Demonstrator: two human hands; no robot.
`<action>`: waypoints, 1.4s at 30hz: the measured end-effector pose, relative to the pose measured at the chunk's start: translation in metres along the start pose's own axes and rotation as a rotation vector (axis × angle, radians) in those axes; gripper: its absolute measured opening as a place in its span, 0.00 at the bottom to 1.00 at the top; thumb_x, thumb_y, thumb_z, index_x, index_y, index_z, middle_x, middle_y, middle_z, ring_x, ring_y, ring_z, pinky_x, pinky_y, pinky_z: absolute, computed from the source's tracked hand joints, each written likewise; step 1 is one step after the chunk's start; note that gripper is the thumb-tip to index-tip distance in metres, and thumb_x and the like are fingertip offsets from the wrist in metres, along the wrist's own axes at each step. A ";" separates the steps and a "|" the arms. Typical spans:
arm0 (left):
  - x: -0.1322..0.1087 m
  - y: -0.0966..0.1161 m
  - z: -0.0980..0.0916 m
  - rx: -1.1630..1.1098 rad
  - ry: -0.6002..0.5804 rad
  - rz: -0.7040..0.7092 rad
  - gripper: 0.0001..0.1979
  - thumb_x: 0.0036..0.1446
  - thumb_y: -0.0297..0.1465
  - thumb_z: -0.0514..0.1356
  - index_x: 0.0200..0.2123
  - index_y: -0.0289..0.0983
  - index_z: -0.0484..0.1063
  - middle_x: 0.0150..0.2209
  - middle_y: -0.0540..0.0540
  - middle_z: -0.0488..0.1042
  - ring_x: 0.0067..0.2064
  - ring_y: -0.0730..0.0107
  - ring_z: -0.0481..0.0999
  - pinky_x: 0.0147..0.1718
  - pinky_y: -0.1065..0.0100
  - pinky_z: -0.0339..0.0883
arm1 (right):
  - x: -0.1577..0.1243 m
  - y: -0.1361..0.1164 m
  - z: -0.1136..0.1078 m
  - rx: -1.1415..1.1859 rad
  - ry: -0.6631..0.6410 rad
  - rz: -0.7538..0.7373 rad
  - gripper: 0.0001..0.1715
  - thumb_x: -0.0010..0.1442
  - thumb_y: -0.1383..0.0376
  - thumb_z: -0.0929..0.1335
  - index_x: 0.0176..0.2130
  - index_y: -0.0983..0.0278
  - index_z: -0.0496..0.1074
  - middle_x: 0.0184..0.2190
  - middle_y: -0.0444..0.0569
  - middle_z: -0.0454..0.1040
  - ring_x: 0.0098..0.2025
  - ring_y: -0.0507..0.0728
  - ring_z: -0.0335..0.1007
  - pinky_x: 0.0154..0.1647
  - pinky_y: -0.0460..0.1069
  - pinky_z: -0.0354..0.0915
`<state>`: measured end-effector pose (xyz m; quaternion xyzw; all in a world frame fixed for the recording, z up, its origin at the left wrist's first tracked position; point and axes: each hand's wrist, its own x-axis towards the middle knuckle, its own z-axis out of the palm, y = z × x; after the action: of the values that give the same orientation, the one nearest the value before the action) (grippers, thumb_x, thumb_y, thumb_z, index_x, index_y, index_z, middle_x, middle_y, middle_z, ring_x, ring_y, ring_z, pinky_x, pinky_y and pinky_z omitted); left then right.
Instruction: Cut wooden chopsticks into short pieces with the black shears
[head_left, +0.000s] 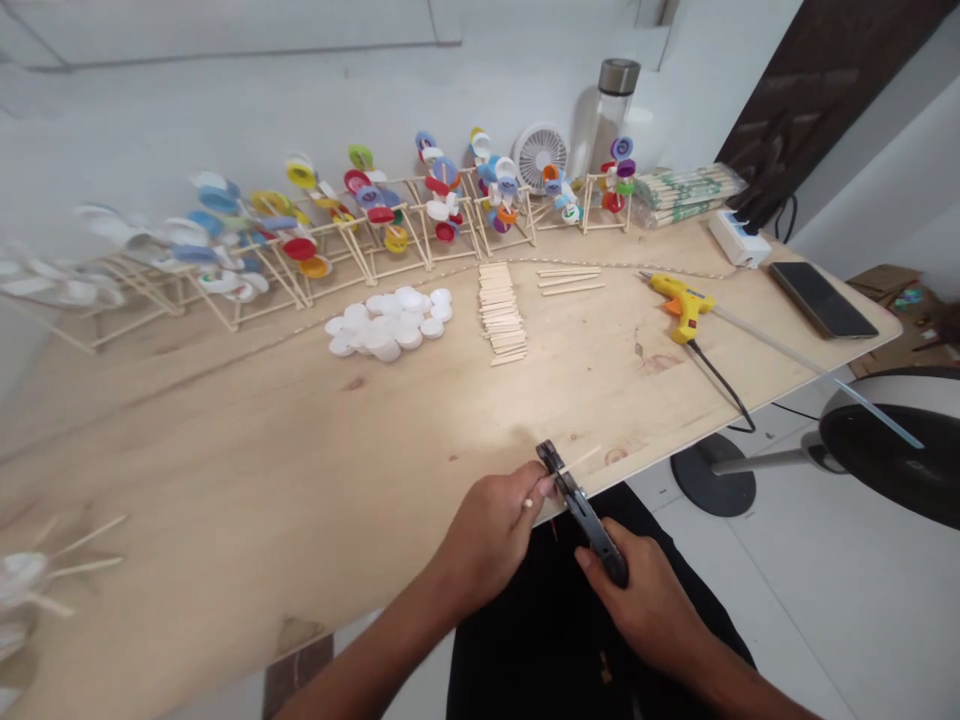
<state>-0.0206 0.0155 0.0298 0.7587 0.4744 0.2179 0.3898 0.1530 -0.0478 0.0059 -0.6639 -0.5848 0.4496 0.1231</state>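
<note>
My left hand [499, 525] is closed, pinching a thin wooden stick [583, 459] near the table's front edge. My right hand [645, 590] grips the handles of dark metal pliers [581, 510], whose jaws sit across the stick just beyond my left fingertips. Whether the jaws are pressed together is too small to tell. Farther back lies a row of short cut sticks [502, 315], with several longer sticks [570, 281] to its right. White bottle caps [390, 322] are heaped left of the row.
Stick frames with colourful bottle-cap wheels [375, 205] line the wall. A yellow glue gun [684, 305], a phone [823, 300], a power strip [739, 238] and bagged sticks [690, 192] lie at right. A small white fan [541, 158] and a bottle [611, 115] stand behind.
</note>
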 end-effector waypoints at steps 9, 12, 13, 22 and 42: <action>-0.006 -0.002 0.008 0.339 0.131 0.164 0.12 0.60 0.27 0.45 0.29 0.35 0.67 0.17 0.51 0.66 0.18 0.73 0.64 0.19 0.72 0.56 | -0.003 -0.002 -0.005 0.043 -0.025 -0.014 0.09 0.55 0.62 0.62 0.25 0.61 0.59 0.20 0.41 0.65 0.23 0.52 0.61 0.27 0.45 0.56; -0.003 0.007 -0.003 0.021 0.002 0.051 0.14 0.61 0.30 0.44 0.29 0.36 0.67 0.21 0.51 0.67 0.21 0.74 0.65 0.23 0.72 0.59 | -0.006 -0.002 -0.007 0.019 -0.028 -0.024 0.08 0.55 0.62 0.62 0.26 0.61 0.59 0.19 0.40 0.65 0.23 0.52 0.62 0.26 0.45 0.56; -0.002 0.008 -0.007 -0.094 -0.043 0.016 0.15 0.61 0.31 0.45 0.29 0.36 0.68 0.21 0.51 0.66 0.22 0.75 0.64 0.23 0.73 0.59 | -0.006 -0.002 -0.007 0.013 -0.026 -0.030 0.08 0.55 0.62 0.62 0.26 0.61 0.59 0.19 0.40 0.65 0.23 0.52 0.62 0.26 0.45 0.56; -0.001 0.005 -0.012 -0.453 -0.296 -0.166 0.17 0.61 0.38 0.45 0.28 0.36 0.67 0.14 0.58 0.53 0.17 0.77 0.54 0.18 0.74 0.53 | -0.010 0.007 -0.004 -0.016 -0.012 -0.067 0.12 0.56 0.60 0.62 0.24 0.61 0.58 0.18 0.40 0.63 0.21 0.51 0.58 0.24 0.45 0.53; 0.001 0.014 -0.010 -0.582 -0.332 -0.241 0.18 0.61 0.40 0.44 0.28 0.36 0.65 0.13 0.60 0.45 0.15 0.79 0.46 0.15 0.75 0.46 | -0.009 0.007 -0.008 0.031 -0.013 -0.096 0.09 0.56 0.62 0.62 0.25 0.61 0.58 0.18 0.38 0.61 0.21 0.51 0.57 0.24 0.45 0.53</action>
<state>-0.0197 0.0164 0.0468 0.5797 0.4086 0.1700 0.6842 0.1645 -0.0549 0.0100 -0.6302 -0.6097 0.4565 0.1509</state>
